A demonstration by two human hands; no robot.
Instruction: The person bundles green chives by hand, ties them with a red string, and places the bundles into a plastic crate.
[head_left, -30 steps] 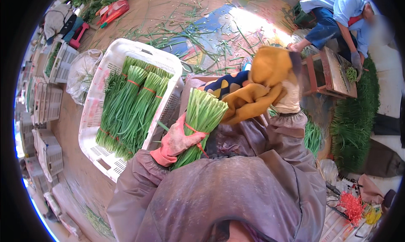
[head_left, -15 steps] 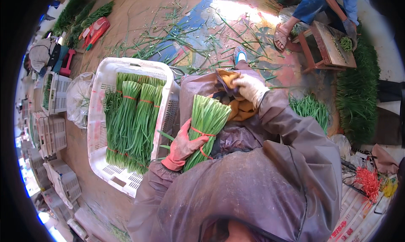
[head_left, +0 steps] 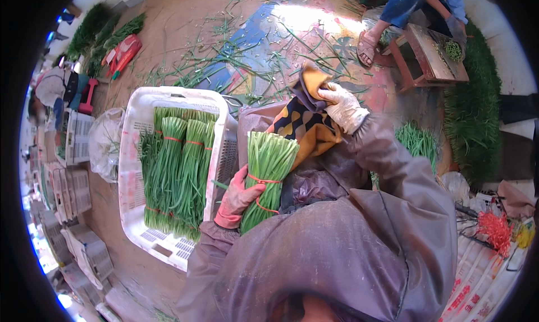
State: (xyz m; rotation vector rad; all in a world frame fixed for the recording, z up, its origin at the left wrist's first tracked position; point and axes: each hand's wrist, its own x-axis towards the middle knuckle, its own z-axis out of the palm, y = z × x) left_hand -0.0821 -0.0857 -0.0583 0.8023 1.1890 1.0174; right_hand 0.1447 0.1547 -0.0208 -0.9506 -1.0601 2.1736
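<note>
My left hand (head_left: 236,198), in a pinkish-red glove, is closed round a bunch of green chives (head_left: 272,156) that stands upright against my lap. Red ties circle the bunch at two places, and its pale cut ends point away from me. Out beyond the bunch, my right hand (head_left: 345,110) in a whitish glove grips a corner of a yellow and dark patterned cloth (head_left: 307,123). The cloth hangs in folds over my apron-covered knees. To the left stands a white plastic crate (head_left: 127,182) holding several tied chive bunches (head_left: 175,168).
Loose green stalks (head_left: 230,55) litter the floor ahead. At the far right a person in sandals sits by a small wooden stool (head_left: 429,58). Chive piles (head_left: 416,142) lie to my right, near red strings (head_left: 495,232). A clear plastic bag (head_left: 105,145) and stacked crates (head_left: 76,187) are left.
My right hand has drawn the cloth upward and away from my lap, so more of its pattern shows. The left hand keeps its hold on the chives, which now stand a little straighter.
</note>
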